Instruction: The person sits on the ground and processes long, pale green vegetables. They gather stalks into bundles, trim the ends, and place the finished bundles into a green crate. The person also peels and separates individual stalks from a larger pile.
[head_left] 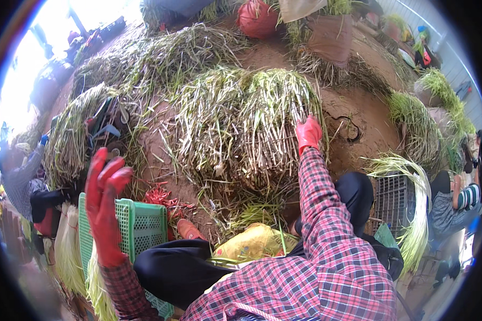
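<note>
My left hand, in a red rubber glove, is raised at the left with fingers apart and nothing in it. It is in front of a green plastic crate in the picture. My right hand, gloved in the same red, reaches forward to the right side of a big heap of long leafy stalks. Its fingers touch the stalks; whether they grip any is unclear. Below the heap, a yellow woven sack lies between my knees, with leaf scraps on it.
Red ties lie beside the crate. Pale stalk bundles stand at its left. A dark crate with pale stalks is at my right. A wheeled cart and more heaps lie ahead. People sit at both sides.
</note>
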A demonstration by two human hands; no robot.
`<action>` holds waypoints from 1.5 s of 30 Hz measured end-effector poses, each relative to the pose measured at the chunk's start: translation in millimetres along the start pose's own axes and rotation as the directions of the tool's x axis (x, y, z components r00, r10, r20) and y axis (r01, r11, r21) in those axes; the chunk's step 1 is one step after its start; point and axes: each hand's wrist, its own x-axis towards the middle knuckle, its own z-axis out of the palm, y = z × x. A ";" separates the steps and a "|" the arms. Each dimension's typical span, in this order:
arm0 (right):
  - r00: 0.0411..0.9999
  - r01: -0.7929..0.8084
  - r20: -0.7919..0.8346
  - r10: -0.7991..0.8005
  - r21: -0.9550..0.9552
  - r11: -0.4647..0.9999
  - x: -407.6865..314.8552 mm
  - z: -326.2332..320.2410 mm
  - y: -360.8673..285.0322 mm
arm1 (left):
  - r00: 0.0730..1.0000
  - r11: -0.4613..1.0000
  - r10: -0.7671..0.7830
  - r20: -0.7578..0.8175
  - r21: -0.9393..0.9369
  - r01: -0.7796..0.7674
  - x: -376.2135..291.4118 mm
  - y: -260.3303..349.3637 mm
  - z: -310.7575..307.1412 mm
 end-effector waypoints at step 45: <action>0.759 0.081 0.547 -0.352 0.456 0.886 -112.7 -84.2 -55.9 | 0.933 0.898 -0.354 -0.057 -0.299 0.323 103.1 -120.9 136.8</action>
